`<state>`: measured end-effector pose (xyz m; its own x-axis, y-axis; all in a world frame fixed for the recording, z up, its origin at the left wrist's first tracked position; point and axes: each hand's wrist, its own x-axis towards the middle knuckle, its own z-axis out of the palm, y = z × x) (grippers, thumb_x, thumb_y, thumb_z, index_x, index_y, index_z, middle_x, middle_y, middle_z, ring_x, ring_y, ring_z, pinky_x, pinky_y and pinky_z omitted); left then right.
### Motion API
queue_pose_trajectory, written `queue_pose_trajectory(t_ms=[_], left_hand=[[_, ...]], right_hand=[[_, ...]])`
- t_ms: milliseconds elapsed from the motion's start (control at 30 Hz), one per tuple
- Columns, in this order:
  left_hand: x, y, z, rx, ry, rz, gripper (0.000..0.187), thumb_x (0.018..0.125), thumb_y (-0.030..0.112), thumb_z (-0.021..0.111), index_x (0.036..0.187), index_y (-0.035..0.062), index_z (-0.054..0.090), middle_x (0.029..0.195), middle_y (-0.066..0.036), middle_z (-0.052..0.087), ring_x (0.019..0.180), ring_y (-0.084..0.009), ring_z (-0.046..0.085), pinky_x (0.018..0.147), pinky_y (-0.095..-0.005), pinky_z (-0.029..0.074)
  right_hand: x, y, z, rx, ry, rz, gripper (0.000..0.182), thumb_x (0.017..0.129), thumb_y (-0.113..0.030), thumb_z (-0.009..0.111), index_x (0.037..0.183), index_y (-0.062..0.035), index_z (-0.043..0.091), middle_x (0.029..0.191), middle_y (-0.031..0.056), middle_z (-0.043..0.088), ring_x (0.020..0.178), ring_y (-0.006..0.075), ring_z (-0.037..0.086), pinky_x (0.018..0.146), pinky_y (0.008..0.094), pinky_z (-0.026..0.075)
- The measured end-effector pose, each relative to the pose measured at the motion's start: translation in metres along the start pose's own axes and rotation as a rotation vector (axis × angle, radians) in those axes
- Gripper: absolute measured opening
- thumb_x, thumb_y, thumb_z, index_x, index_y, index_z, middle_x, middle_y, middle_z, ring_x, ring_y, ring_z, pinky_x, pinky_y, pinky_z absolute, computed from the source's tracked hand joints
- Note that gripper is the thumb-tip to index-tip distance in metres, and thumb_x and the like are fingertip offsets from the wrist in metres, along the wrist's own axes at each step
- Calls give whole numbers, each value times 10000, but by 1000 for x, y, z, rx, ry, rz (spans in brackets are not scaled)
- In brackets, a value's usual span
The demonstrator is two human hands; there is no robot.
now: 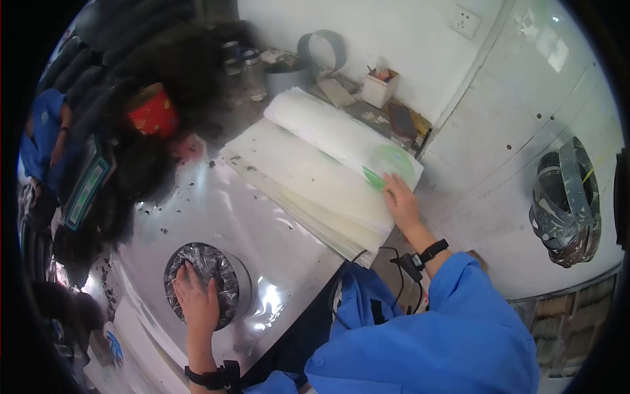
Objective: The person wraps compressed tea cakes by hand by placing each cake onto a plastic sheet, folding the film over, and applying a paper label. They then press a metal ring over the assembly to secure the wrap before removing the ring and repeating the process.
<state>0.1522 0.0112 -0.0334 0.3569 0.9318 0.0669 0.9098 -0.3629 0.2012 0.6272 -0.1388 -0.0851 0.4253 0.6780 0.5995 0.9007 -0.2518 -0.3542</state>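
My left hand lies with fingers stretched out on the crinkled clear film covering the top of a round grey container. Beneath the film the contents look dark. My right hand rests on the right end of a white paper sheet with green print, its fingers extended over the surface. That sheet curls back over itself at the far side of a thick stack of paper. The underside of my right hand is hidden.
A shiny tabletop carries scattered dark crumbs. Along the wall stand glass jars, a grey ring and a white box. A red pot stands left. Bands hang right. Another person's blue sleeve shows far left.
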Motion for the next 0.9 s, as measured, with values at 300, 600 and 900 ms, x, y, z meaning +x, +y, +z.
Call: queue_pose_trajectory(t_ms=[300, 600, 900], left_hand=[[3, -5, -8, -237, 37, 113, 532, 848, 111, 631, 1347, 271, 547, 1368, -292, 385, 1292, -428, 366, 1143, -544, 163], [10, -10, 2, -570, 96, -89, 607, 973, 274, 472, 1482, 23, 256, 1345, -269, 429, 1202, -389, 426, 1102, -509, 241], [4, -31, 42, -754, 236, 101, 822, 811, 232, 653, 1462, -38, 230, 1283, -177, 536, 1163, -317, 515, 1100, -444, 286]], right_hand=[[163, -46, -167, 591, 354, 334, 239, 973, -217, 564, 1078, -4, 590, 954, 48, 613, 845, 129, 599, 766, 277, 513], [54, -277, 43, 868, -487, -137, 585, 988, -379, 486, 1439, -25, 367, 1469, 153, 399, 1360, 256, 385, 1113, 398, 318], [24, -359, 48, 789, -946, -557, 747, 916, -502, 540, 1446, -16, 337, 1481, 209, 358, 1390, 333, 333, 1159, 539, 71]])
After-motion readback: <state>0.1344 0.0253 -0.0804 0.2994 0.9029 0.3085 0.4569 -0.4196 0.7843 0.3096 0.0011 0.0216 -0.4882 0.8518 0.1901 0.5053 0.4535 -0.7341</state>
